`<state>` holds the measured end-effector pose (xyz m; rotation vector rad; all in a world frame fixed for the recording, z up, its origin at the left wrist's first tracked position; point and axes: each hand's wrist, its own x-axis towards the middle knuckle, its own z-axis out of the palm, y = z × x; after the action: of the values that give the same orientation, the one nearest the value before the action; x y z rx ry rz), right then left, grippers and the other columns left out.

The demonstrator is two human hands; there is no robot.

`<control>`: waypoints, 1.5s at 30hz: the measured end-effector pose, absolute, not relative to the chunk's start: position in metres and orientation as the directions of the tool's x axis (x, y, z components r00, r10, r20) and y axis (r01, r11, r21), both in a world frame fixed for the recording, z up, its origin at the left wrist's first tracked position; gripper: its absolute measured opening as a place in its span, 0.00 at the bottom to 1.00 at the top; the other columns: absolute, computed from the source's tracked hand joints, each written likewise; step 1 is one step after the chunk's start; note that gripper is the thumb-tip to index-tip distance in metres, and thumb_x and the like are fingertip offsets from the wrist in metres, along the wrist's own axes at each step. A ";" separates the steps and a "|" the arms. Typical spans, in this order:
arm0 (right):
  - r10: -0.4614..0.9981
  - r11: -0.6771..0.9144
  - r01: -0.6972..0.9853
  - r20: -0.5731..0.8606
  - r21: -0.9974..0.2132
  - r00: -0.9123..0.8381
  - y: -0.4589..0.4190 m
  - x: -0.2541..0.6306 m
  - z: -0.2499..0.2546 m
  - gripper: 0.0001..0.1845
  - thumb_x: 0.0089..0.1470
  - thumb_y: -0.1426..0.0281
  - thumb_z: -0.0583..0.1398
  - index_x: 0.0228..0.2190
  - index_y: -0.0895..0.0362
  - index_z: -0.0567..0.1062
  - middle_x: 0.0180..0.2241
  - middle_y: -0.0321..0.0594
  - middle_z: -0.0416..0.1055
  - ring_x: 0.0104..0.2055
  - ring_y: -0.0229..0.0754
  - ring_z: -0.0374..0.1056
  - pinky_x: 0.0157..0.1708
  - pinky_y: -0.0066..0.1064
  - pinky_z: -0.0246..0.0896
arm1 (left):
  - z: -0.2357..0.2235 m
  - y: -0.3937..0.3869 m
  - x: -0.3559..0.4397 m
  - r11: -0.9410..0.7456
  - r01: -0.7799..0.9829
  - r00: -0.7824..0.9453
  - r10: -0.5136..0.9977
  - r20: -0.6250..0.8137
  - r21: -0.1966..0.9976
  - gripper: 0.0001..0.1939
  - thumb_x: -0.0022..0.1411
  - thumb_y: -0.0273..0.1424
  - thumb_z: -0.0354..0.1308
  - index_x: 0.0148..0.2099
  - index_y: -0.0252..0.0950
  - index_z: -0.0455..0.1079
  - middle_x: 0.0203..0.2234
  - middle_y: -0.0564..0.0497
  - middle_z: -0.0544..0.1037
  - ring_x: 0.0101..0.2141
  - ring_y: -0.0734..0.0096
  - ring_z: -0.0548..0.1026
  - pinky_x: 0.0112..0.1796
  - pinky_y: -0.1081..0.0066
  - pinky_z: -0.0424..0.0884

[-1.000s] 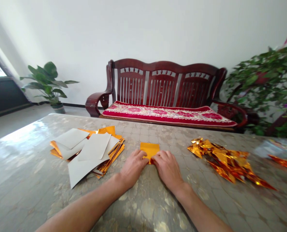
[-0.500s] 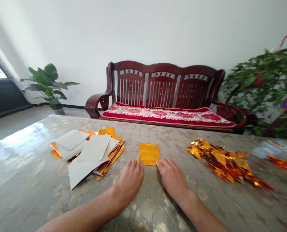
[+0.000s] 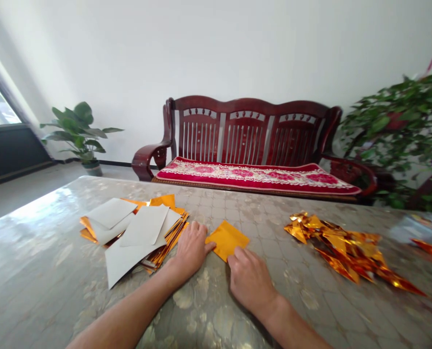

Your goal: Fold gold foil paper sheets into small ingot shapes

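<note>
A square of gold foil paper (image 3: 226,238) lies on the table in front of me, turned so that one corner points away. The thumb of my left hand (image 3: 194,246) rests at its left corner, with the fingers curled together beside it. My right hand (image 3: 251,277) is closed on the paper's near right edge, thumb and forefinger pinched there; the other fingertips are hidden. Just left of my left hand is a loose pile of gold foil sheets (image 3: 174,233), several with their pale grey backs (image 3: 145,225) turned up.
Folded shiny gold foil pieces (image 3: 341,247) lie heaped on the right of the patterned table (image 3: 186,320). Beyond them is a clear plastic bag (image 3: 407,230). A dark red wooden bench (image 3: 243,131) stands behind the table, with potted plants (image 3: 79,131) at both sides.
The gold foil paper has turned from square-on to a diamond. My left hand has moved up and left, my right hand down along the paper's near side. The view has shifted slightly.
</note>
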<state>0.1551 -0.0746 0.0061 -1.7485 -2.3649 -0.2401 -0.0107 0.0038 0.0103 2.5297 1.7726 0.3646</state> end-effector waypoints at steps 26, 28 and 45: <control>0.623 0.612 0.755 0.732 -0.235 -0.277 -0.062 0.167 0.017 0.17 0.64 0.74 0.52 0.53 0.56 0.69 0.45 0.46 0.75 0.47 0.42 0.72 0.47 0.34 0.68 | 0.012 -0.025 0.001 -0.731 0.562 0.470 0.667 0.579 0.386 0.24 0.64 0.24 0.52 0.61 0.41 0.57 0.40 0.48 0.78 0.42 0.64 0.75 0.46 0.65 0.71; 0.641 0.605 0.748 0.724 -0.271 -0.256 -0.063 0.166 0.018 0.16 0.65 0.73 0.52 0.52 0.55 0.70 0.43 0.45 0.76 0.44 0.41 0.73 0.45 0.33 0.69 | 0.010 -0.027 0.002 -0.718 0.528 0.417 0.684 0.598 0.453 0.25 0.63 0.23 0.53 0.61 0.41 0.58 0.39 0.50 0.78 0.41 0.67 0.75 0.46 0.66 0.70; 0.735 0.519 0.561 0.672 -0.645 0.093 -0.057 0.173 0.014 0.07 0.57 0.73 0.55 0.38 0.54 0.70 0.39 0.41 0.73 0.37 0.40 0.70 0.34 0.29 0.67 | 0.017 -0.009 -0.010 -0.684 0.673 0.432 0.673 0.601 0.282 0.10 0.69 0.29 0.53 0.46 0.43 0.75 0.37 0.50 0.79 0.40 0.65 0.72 0.41 0.64 0.64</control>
<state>0.1734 -0.0573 0.0145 -1.1426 -1.5776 0.1832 -0.0099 -0.0085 0.0170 2.6581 1.2489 1.1152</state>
